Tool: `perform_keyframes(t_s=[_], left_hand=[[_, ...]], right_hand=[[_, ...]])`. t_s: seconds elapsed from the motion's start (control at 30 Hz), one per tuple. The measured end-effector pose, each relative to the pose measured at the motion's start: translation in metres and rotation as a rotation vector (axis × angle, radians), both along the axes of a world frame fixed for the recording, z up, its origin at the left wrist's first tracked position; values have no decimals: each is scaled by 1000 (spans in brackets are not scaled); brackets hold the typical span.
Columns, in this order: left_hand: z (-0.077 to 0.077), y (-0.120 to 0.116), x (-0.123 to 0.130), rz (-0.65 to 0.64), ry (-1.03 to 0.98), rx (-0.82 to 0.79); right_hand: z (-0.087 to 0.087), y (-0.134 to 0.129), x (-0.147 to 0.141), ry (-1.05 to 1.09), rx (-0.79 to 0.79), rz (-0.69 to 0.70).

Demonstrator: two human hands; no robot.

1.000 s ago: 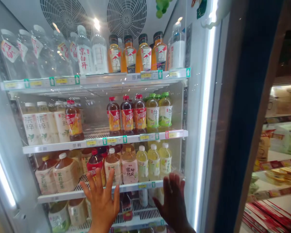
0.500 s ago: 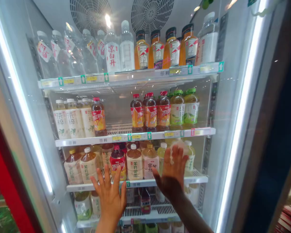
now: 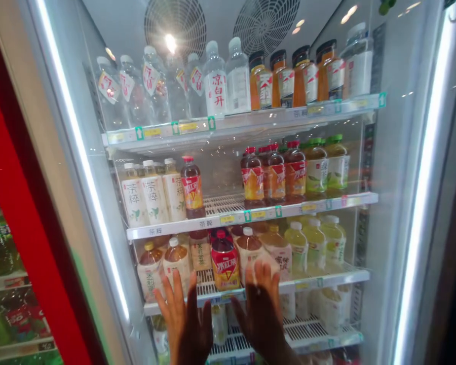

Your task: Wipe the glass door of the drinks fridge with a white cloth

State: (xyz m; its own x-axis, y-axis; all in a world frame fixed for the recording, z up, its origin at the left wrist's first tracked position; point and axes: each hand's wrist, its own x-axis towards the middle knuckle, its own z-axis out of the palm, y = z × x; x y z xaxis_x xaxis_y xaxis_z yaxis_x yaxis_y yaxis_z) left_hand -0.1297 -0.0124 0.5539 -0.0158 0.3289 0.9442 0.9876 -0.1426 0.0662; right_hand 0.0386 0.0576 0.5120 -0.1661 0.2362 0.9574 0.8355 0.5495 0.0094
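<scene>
Glass fridge door [image 3: 397, 152] under left hand [image 3: 188, 324], right hand [image 3: 260, 319].

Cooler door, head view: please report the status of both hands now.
Left hand, right hand: open, fingers spread, empty. Both at the glass cooler door. Red-label iced tea bottle just above them, behind the glass. Door in the way.

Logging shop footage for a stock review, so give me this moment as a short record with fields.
Place: drinks cooler
Left hand: open, fingers spread, apparently flat on the glass door
Right hand: open, fingers spread, apparently flat on the glass
Nearest item: red-labelled bottle, behind the glass, between the hands
Top shelf: water bottles, orange drink bottles
Behind bottles: two round fans
</scene>
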Motion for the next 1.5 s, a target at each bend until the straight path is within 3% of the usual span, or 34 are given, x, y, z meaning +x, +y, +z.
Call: perform_keyframes(t_s=[0.07,0.1,0.27,0.33,0.43,0.47,0.53,0.63,0.67,0.73,0.83,0.87,0.93,1.03,1.1,1.13,1.23,1.3,1.4,1.5], left_hand=[[-1,-4,-7,3,-39,13],[-1,-5,-10,8,-63,24],[-1,-4,-17,11,-119,72],[-1,-3,-19,11,-110,106],[-2,-2,-22,38,-79,141],[-2,-2,-22,48,-73,139],[2,-1,-20,51,-71,117],[16,1,-10,7,-38,95],[22,2,-5,-9,-16,99],[34,3,4,-28,30,130],[51,8,20,-47,78,173],[57,11,27,-52,88,177],[71,19,43,-60,115,170],[97,32,76,-77,186,183],[116,39,102,-98,244,200],[125,42,114,-112,278,206],[149,46,152,-152,392,213],[163,47,175,-168,460,216],[182,50,206,-163,523,229],[196,54,226,-149,547,232]], right_hand=[[-15,-11,-17,-2,38,-17],[-14,-15,-25,9,49,-26],[42,-14,-51,74,5,-16],[34,-15,-53,30,48,-12],[-1,-16,-50,-37,129,-2],[-3,-15,-47,-32,126,2],[18,-12,-38,6,81,6],[81,-4,-22,56,63,-10],[94,-2,-15,42,70,-12],[96,2,1,-84,122,13],[70,11,41,-375,259,65],[71,17,58,-426,286,65],[98,31,95,-389,270,22],[174,48,143,-154,214,-47],[203,53,164,-71,176,-53],[205,54,172,-94,177,-31],[184,61,202,-411,287,72],[179,73,235,-554,355,76],[209,92,289,-322,331,-47],[232,96,312,-187,297,-66]])
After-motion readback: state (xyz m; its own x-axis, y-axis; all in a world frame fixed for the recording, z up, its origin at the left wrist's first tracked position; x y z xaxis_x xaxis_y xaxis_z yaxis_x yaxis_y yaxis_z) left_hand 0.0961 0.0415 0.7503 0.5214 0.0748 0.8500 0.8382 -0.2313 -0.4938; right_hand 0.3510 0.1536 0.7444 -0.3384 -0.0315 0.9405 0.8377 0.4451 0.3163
